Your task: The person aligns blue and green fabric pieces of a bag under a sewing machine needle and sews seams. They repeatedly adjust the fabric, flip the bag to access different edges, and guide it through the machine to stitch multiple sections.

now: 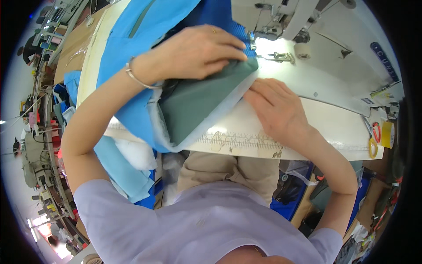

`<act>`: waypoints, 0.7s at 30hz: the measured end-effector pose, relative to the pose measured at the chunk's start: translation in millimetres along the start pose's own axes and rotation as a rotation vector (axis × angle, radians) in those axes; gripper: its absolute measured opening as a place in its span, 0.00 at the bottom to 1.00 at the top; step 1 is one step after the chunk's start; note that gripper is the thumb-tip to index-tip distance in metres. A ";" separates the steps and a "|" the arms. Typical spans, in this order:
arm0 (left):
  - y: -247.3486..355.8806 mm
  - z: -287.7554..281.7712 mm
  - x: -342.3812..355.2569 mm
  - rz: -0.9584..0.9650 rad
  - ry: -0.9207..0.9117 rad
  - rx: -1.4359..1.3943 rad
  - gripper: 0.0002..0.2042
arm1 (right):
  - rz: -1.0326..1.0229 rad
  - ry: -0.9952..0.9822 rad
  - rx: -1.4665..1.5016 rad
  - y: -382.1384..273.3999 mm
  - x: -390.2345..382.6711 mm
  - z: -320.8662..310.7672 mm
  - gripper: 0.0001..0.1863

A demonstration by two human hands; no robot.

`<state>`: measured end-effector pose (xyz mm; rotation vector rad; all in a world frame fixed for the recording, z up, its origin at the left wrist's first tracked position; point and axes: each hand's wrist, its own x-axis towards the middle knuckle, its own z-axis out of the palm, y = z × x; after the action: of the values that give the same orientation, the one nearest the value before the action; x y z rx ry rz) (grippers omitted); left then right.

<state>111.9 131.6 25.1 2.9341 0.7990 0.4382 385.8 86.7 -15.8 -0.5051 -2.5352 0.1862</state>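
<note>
A piece of blue fabric (136, 103) with a dark green panel (200, 101) and a whitish edge lies across the sewing machine bed. My left hand (193, 52), wearing a bracelet and a ring, is closed over the green panel's upper edge, its fingertips close to the presser foot (252, 42). At the panel's right tip, my right hand (277, 108) has its fingers bent against the pale edge, gripping it; its thumb is hidden. Dark blue fabric (239, 33) runs up to the needle area, where a bright lamp shines.
A printed ruler strip (237, 140) follows the table's near edge. Scissors (373, 145) and a yellow tape roll (387, 134) sit at the right end. A small white roll (302, 50) stands beside the metal guide (281, 57). Light blue cloth (121, 165) hangs below at left.
</note>
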 end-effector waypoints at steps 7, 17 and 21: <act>-1.2 -76.5 -65.4 -0.616 0.017 0.204 0.18 | 0.032 0.064 0.008 -7.2 3.9 5.7 0.20; 3.7 -105.1 -94.0 -1.103 0.148 -0.216 0.23 | 0.057 0.048 -0.043 -44.8 20.9 18.4 0.24; 66.1 -162.1 -112.9 -0.822 0.673 -0.233 0.17 | -0.002 0.076 0.066 -63.3 20.5 30.7 0.25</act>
<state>3.9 16.2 160.7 1.9588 1.7393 1.3027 333.3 35.6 -17.0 -0.4751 -2.4473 0.2442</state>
